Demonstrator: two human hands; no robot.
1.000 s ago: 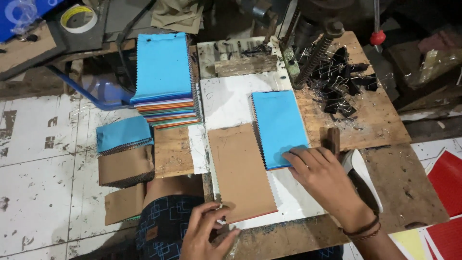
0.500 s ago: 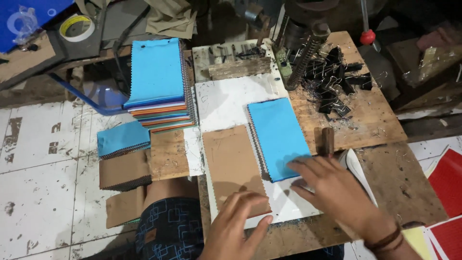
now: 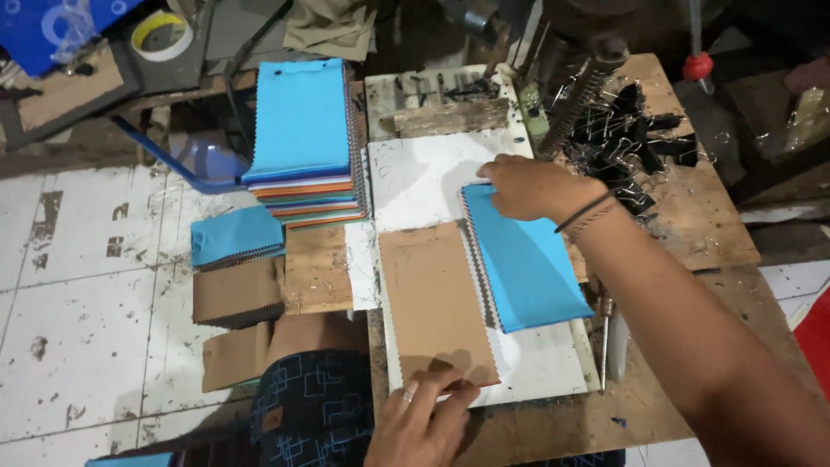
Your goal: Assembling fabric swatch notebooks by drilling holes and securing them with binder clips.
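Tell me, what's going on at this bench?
A person sits at a wooden workbench. Their right hand presses the top of a blue notebook cover; their left hand holds the bottom edge of the brown cardboard cover beside it. A stack of spiral notebooks stands to the left.

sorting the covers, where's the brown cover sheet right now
In the head view the brown cover sheet lies flat at the centre of the workbench, left of the blue cover, with the left hand on its near edge.

Left hand (image 3: 421, 422) cut off below — blue cover's (image 3: 526, 259) top corner hidden
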